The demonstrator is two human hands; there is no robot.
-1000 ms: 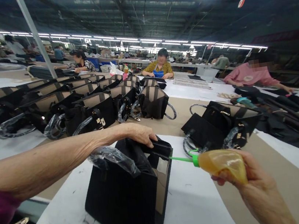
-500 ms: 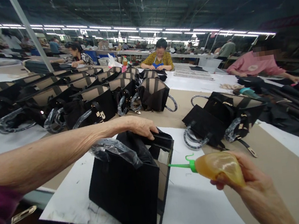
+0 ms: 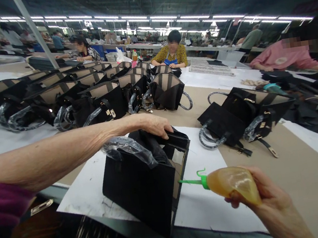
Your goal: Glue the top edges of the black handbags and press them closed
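A black handbag (image 3: 139, 188) with a beige lining stands tilted at the table's near edge, its open side facing right. Clear plastic wraps its handle (image 3: 130, 150). My left hand (image 3: 155, 124) reaches across the top of the bag, fingers closed over its far upper edge. In my right hand (image 3: 265, 188) is a squeeze bottle (image 3: 230, 184) of amber liquid, held on its side. Its green nozzle (image 3: 190, 181) points left, with the tip at the bag's open edge; whether it touches is hard to tell. The bag's inner depth is mostly hidden.
Several open black handbags (image 3: 103, 103) stand in rows at the back left. More black bags (image 3: 236, 120) lie to the right on brown paper (image 3: 309, 176). White sheets (image 3: 214, 217) cover the near table. Co-workers sit across the table, one in a yellow top (image 3: 177, 53), another in pink (image 3: 283, 58).
The view has shifted, so the bag sits slightly farther right in the picture. The nozzle tip has moved closer against the bag's near open edge. Both hands keep their holds.
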